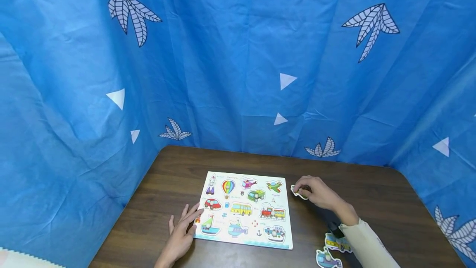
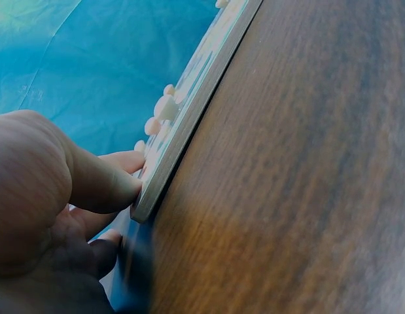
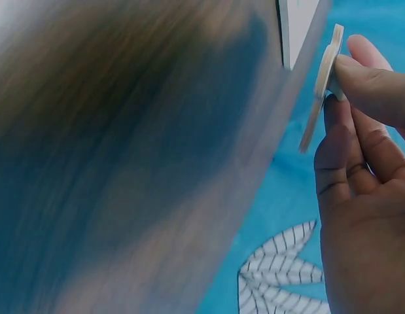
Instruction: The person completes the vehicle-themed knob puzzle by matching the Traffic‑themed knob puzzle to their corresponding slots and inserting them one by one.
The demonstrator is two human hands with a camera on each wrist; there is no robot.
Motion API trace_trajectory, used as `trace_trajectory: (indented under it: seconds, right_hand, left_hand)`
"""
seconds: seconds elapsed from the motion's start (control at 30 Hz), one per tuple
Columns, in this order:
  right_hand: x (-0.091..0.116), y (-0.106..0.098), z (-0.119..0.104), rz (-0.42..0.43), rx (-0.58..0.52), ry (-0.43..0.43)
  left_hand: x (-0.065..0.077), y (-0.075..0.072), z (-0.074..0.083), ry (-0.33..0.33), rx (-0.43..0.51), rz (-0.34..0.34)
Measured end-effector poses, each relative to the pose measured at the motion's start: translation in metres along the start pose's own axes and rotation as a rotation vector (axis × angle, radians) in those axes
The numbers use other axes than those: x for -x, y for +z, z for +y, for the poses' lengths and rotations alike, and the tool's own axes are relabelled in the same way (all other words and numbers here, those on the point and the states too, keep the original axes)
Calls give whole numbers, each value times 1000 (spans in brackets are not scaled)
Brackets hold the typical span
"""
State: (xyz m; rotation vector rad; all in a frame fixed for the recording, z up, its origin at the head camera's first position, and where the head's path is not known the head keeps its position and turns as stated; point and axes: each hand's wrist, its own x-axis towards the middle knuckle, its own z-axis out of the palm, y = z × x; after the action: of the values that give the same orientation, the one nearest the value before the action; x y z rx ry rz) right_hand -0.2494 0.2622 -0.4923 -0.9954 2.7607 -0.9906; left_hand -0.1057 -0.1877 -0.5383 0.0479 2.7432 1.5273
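A white puzzle board (image 1: pixel 256 235) printed with several vehicles lies flat on the table. My left hand (image 1: pixel 181 233) rests at its lower left edge with fingers spread and fairly straight. Seen from the left wrist, the thumb (image 2: pixel 110 186) touches the board's corner, and pale round knobs (image 2: pixel 165 108) stand up from its face. Just right of the board, my right hand (image 1: pixel 317 193) pinches a small white-edged puzzle piece (image 1: pixel 294 190). The right wrist view shows this thin piece (image 3: pixel 328 69) side-on between thumb and fingers, raised off the table; its picture is turned away.
Near the right forearm lie a yellow bus piece (image 1: pixel 334 243), partly covered by the sleeve (image 1: pixel 366 243), and a blue submarine piece (image 1: pixel 328 259). A dark wooden table (image 1: pixel 148 202) carries everything. Blue patterned cloth (image 1: pixel 223 73) hangs behind and along both sides.
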Motion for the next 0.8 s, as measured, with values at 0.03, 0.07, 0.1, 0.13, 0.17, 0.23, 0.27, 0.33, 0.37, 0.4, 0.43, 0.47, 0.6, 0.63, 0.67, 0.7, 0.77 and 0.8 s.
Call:
trace_trajectory:
  seconds: [0.03,0.07,0.1,0.13,0.17,0.23,0.27,0.33,0.37,0.4,0.43,0.47,0.6,0.63,0.67,0.7,0.77,0.8]
  right_hand:
    - [-4,3,-1,-12,-4,7]
    - [-8,5,-2,-23,-9,10]
    - [-11,7,-4,-36,-12,15]
    - [-15,9,-5,-48,-13,17]
    - [-19,11,-7,-54,-13,22]
    - [-26,15,-10,-59,-11,23]
    - [-29,16,-12,-60,-13,23]
    - [-35,20,-14,-59,-19,6]
    - [-38,21,-16,-59,-22,3]
    - [-41,24,-16,-60,-24,-6]
    - [-44,25,-17,-61,-26,-12]
    - [-47,27,-18,-63,-26,-18]
    - [-57,35,-18,-74,-5,-20]
    - [-60,37,-18,-79,-1,-19]
    - [-62,38,-18,-85,4,-19]
    - [-64,40,-18,-92,9,-16]
    - [-68,43,-18,-106,15,-12]
    - [-69,44,-17,-111,18,-10]
  left_hand:
    - [0,0,0,-1,-1,0]
    - [0,0,0,-2,-1,-1]
    - [0,0,0,-2,-1,-2]
    - [0,0,0,-1,-4,-1]
    - [0,0,0,0,-5,-1]
    - [0,0,1,2,-7,1]
    - [0,0,1,3,-8,1]
    - [0,0,1,3,-9,4]
    - [0,0,0,1,-8,4]
    - [0,0,0,0,-9,5]
    - [0,0,0,0,-10,5]
    - [0,0,0,-1,-9,5]
    - [0,0,0,0,-8,6]
    - [0,0,1,-1,-7,5]
    - [0,0,1,-3,-9,4]
    - [0,0,1,-3,-9,3]
    - [0,0,2,0,-9,3]
    - [1,1,2,0,-9,3]
